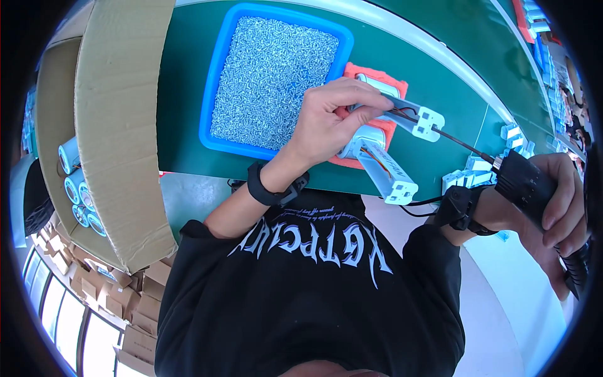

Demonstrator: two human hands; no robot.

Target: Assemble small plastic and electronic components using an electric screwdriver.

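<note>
My left hand pinches a grey channel-shaped housing with a white end cap and dark wires inside. My right hand is wrapped around a black electric screwdriver. Its long thin bit reaches to the holes in the white end cap; whether it sits on a screw is too small to tell. Just below the held piece, a second housing with coloured wires slants over the table edge. It joins a white cylindrical body lying on a red cloth. Another white rounded part rests on the cloth, partly hidden behind my left hand.
A blue tray full of small metal screws stands on the green table. Several white end pieces lie by my right wrist. At left, a large cardboard box holds blue-white cylinders. Cartons are stacked beyond.
</note>
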